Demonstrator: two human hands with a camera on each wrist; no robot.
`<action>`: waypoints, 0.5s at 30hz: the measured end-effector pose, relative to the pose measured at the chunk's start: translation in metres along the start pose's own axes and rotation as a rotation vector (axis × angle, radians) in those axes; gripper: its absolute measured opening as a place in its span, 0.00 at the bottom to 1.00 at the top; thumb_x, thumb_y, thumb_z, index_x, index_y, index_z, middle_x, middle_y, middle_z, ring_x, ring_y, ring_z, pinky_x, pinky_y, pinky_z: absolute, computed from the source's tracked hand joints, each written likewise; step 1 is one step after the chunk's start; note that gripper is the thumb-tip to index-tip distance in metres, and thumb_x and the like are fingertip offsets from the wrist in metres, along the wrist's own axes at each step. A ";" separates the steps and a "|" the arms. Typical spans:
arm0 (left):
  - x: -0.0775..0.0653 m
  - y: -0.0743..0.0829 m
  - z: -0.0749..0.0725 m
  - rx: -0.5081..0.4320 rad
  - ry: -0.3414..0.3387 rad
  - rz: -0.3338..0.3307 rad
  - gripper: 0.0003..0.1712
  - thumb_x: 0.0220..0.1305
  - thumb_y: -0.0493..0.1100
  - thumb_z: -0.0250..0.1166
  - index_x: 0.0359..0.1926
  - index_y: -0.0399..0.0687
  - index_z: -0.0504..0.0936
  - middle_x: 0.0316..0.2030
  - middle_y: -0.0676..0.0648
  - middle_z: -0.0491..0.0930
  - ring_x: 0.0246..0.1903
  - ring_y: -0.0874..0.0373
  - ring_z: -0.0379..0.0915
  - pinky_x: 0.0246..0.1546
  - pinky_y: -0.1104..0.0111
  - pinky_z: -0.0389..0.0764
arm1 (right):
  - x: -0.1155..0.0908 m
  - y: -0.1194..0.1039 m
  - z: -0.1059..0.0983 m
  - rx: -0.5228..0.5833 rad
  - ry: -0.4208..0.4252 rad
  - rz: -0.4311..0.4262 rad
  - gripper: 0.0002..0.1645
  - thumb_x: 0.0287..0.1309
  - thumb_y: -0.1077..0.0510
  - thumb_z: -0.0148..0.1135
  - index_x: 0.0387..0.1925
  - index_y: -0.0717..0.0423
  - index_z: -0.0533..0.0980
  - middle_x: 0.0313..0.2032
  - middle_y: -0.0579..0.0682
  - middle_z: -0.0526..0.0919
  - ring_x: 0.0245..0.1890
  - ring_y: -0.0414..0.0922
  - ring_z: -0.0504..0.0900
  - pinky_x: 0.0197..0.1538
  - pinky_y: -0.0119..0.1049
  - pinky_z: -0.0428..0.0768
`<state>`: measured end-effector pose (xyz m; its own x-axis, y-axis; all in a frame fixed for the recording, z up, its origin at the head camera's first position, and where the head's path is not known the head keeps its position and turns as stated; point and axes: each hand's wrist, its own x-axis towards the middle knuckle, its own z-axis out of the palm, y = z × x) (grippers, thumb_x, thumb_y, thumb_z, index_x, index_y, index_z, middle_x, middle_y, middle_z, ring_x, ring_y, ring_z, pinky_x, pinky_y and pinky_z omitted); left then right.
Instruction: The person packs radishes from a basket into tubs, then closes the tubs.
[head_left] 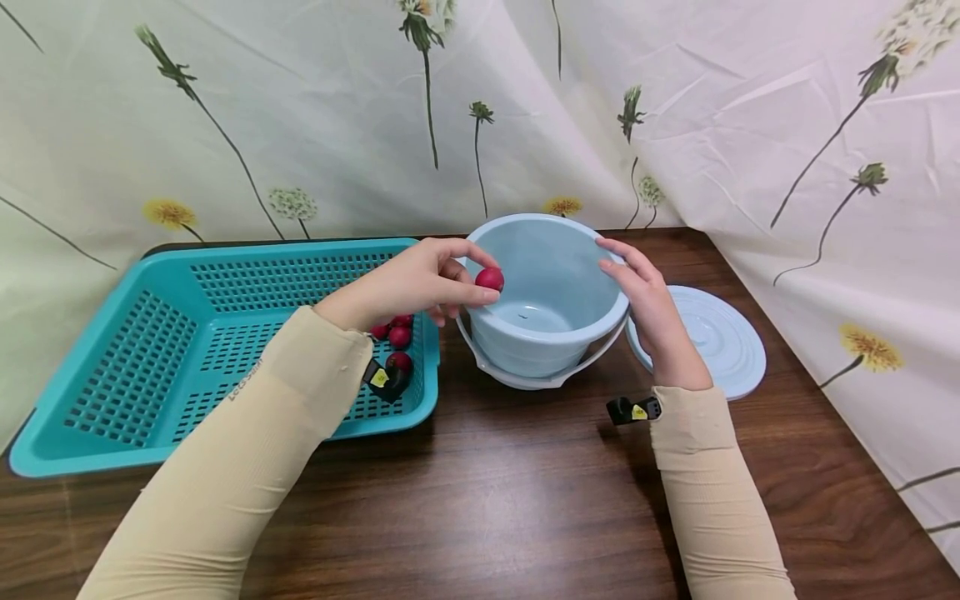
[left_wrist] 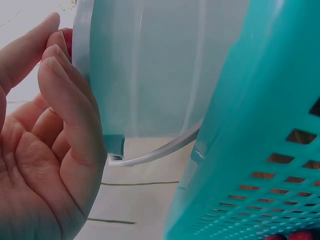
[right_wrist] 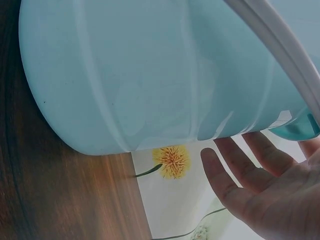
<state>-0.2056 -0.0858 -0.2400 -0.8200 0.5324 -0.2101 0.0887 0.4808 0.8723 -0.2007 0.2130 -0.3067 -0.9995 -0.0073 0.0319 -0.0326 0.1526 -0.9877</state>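
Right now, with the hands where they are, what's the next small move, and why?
I'd ease the left hand slightly inward, toward the middle of the bucket. It pinches a radish close to the left part of the rim, so letting go there might catch the edge. The right hand touches the rim's right side, which should help steady things.

Red, round item [head_left: 490, 279] was held at bucket's left rim; bucket [head_left: 517, 354]: light blue, upright on tabletop [head_left: 495, 500].
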 end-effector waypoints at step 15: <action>-0.002 0.000 -0.005 0.009 -0.041 0.001 0.24 0.63 0.50 0.70 0.59 0.55 0.76 0.33 0.45 0.82 0.28 0.50 0.74 0.32 0.62 0.82 | 0.000 0.001 0.000 0.005 0.000 -0.003 0.28 0.72 0.50 0.51 0.69 0.50 0.68 0.72 0.49 0.62 0.67 0.44 0.62 0.67 0.43 0.63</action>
<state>-0.2068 -0.0902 -0.2378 -0.7961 0.5611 -0.2269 0.0952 0.4863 0.8686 -0.2012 0.2133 -0.3073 -0.9994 -0.0077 0.0350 -0.0358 0.1479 -0.9884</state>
